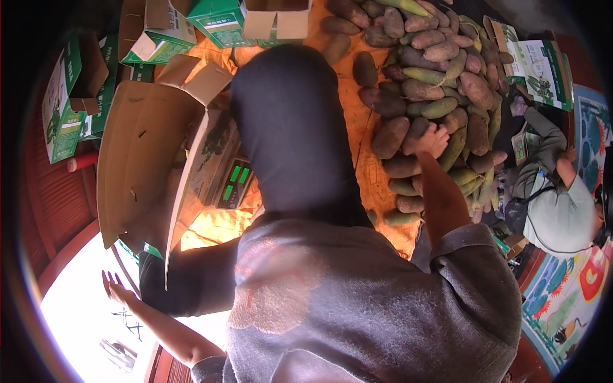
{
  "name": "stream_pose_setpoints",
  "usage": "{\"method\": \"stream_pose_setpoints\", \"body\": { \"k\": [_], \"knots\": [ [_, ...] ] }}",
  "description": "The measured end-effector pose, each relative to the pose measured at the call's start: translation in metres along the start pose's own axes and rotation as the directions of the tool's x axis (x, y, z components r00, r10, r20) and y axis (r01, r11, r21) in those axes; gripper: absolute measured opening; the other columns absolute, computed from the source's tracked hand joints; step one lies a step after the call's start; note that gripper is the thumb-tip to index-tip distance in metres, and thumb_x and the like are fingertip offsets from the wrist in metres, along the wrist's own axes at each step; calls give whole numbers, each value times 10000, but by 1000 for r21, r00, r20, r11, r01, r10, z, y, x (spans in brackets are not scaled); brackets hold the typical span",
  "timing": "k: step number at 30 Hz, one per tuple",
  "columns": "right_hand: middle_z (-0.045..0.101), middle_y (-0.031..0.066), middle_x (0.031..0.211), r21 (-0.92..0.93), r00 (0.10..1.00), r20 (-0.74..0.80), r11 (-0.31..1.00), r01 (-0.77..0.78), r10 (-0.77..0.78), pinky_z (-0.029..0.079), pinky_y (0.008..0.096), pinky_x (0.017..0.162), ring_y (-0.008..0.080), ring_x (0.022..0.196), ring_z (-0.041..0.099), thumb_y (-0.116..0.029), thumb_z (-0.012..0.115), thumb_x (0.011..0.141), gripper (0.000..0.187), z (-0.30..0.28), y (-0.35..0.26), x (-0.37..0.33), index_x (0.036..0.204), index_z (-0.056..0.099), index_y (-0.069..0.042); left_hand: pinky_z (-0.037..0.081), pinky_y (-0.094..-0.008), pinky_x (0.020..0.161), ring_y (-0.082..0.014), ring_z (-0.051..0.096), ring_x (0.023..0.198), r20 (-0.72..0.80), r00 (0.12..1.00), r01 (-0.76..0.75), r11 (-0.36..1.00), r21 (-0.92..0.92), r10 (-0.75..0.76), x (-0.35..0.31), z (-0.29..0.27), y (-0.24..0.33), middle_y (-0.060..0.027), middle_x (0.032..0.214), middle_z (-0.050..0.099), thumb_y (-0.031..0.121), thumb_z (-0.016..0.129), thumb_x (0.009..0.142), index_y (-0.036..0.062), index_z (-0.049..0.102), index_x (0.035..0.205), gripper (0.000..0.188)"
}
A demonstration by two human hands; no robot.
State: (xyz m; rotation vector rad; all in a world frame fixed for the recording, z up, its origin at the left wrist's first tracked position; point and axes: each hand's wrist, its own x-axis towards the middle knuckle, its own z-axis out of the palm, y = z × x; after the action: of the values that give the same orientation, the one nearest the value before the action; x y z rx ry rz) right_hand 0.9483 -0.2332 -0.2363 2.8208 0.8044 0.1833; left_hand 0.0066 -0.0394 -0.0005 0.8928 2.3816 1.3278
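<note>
My right hand (433,140) reaches into the pile at the upper right, its fingers curled over a dark purple-brown radish-like root (416,129). Around it lie many long roots, some purple-brown and some green (439,107), heaped on an orange sheet (351,121). Out at the lower left, against bright light, my left hand (118,290) has its fingers spread and holds nothing. Nearest to it is a large open cardboard box (137,159). Beside that box, a digital scale (234,184) with lit green displays is partly covered.
My dark-clad raised knee (290,121) fills the middle. Green and white cartons (64,102) stand at the far left and back, with another (539,70) at the right. A person in a pale top (559,220) works at the right near a second scale (520,147).
</note>
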Motion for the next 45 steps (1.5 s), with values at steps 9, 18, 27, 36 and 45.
{"method": "stream_pose_setpoints", "body": {
  "k": [9, 18, 27, 36, 45],
  "knots": [
    [503, 92, 1457, -160, 806, 591, 983, 92, 21, 537, 474, 1022, 328, 1364, 457, -225, 732, 914, 530, -28, 17, 33, 1375, 476, -173, 461, -436, 1124, -349, 507, 1361, 40, 999, 17, 998, -62, -15, 3, -5, -1, -220, 1439, 529, -29, 333, 942, -50, 579, 1350, 477],
    [659, 117, 1289, -85, 814, 569, 977, 198, -116, 561, 467, 960, 353, 1184, 633, -349, 831, 801, 570, -97, 5, 28, 1280, 596, -149, 479, -432, 1110, -296, 561, 1316, 53, 997, -54, 993, -100, 60, 11, -13, -4, -169, 1382, 594, 66, 411, 1030, -10, 656, 1268, 349],
    [701, 212, 1174, 532, 853, 404, 844, 76, -332, 515, 431, 953, 371, 1123, 661, -401, 863, 741, 713, -87, -68, 40, 1283, 589, -27, 482, -426, 1114, -303, 533, 1344, 110, 992, -53, 990, -131, 68, 2, 11, 15, -180, 1431, 550, 58, 393, 1041, -20, 631, 1295, 356],
    [601, 235, 1353, 518, 715, 645, 842, -150, -270, 462, 459, 1041, 393, 1285, 557, -340, 732, 828, 632, 43, -155, -103, 1351, 547, -38, 502, -453, 1071, -292, 568, 1300, 97, 989, -110, 994, -11, 110, 4, -31, -10, -143, 1448, 547, 60, 383, 1050, 37, 672, 1242, 349],
    [686, 171, 1170, 552, 679, 622, 833, -28, -390, 548, 467, 864, 358, 1064, 666, -253, 651, 949, 374, 86, -125, -110, 1266, 613, -59, 574, -341, 902, -225, 641, 1178, 115, 946, -300, 953, -41, 303, 21, 1, 11, -120, 1297, 660, -109, 468, 902, 48, 725, 1189, 416]
  ]
}}
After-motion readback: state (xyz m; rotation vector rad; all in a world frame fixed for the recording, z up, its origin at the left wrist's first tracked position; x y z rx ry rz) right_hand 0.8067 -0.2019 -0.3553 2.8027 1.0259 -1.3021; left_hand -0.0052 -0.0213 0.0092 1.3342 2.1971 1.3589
